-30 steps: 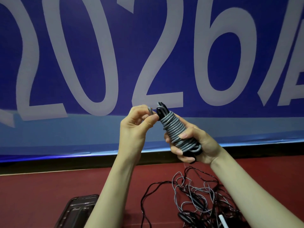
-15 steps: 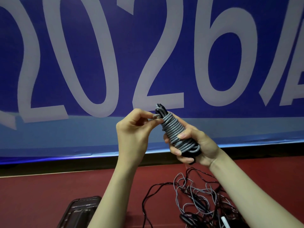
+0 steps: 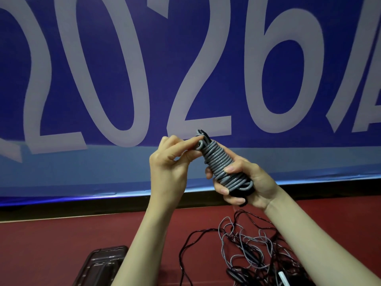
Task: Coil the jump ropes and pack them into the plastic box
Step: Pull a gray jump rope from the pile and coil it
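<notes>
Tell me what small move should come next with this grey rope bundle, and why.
Probably tuck the loose end under a wrap. The right hand grips the coiled grey rope, wound tight around its handles, while the left hand pinches the rope's free end at the top, not yet secured.

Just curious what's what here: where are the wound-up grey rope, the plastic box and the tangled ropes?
coiled grey jump rope (image 3: pixel 221 164): head view, middle wraps.
plastic box (image 3: pixel 101 263): head view, lid.
tangled ropes (image 3: pixel 251 252): head view, pile's middle.
</notes>
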The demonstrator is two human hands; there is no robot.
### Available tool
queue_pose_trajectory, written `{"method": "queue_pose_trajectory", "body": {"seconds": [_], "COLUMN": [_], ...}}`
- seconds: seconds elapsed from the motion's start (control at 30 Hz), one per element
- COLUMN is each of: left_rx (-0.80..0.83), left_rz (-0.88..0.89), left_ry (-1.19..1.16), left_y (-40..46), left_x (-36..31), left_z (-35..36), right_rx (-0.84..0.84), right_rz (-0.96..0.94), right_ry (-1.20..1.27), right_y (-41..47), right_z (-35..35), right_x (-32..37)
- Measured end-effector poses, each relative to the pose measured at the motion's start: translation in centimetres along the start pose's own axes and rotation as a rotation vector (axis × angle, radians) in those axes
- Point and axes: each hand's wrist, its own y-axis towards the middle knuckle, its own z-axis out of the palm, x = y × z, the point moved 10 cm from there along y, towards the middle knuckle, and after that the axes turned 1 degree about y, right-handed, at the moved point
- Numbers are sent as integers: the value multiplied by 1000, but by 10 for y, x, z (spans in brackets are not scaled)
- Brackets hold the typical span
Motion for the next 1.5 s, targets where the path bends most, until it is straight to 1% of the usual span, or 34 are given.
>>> {"method": "queue_pose_trajectory", "body": {"seconds": [0.17, 0.3, 0.43, 0.57, 0.63, 0.73, 0.9, 1.03, 1.13, 1.23, 1.3, 1.5], "left_rx": [-48, -74, -79, -110, -135, -167, -148, -178, -227, -241, -242, -212], "left_rz": [-191, -227, -213, -87, -66, -114, -127, -158, -230, -316, -349, -408], "left_ry": [-169, -176, -92, 108, 176, 159, 112, 90, 26, -55, -75, -104], "left_y": [0, 0, -1, 0, -3, -5, -2, -2, -2, -4, -5, -3], "left_x": [12, 12, 14, 4, 3, 7, 6, 8, 16, 25, 27, 24], "left_z": [-4, -6, -10, -17, -17, -16, -16, -17, -21, -20, -20, -18], "right_rx": [1, -44, -146, -266, -300, -328, -341, -363, -406, -469, -481, -489], "right_rz": [-3, 0, 3, 2, -16, -58, -88, -128, -199, -274, -298, -355], "right_ry": [20, -6, -76, -149, -167, -156, -136, -165, -263, -517, -661, -835], "right_y": [1, 0, 0, -1, -1, 0, -1, -1, -1, -6, -10, -14], "right_z": [2, -2, -10, -19, -19, -17, -16, -13, -12, -10, -8, -1], "right_x": [1, 0, 0, 2, 4, 6, 13, 17, 24, 37, 43, 55]}}
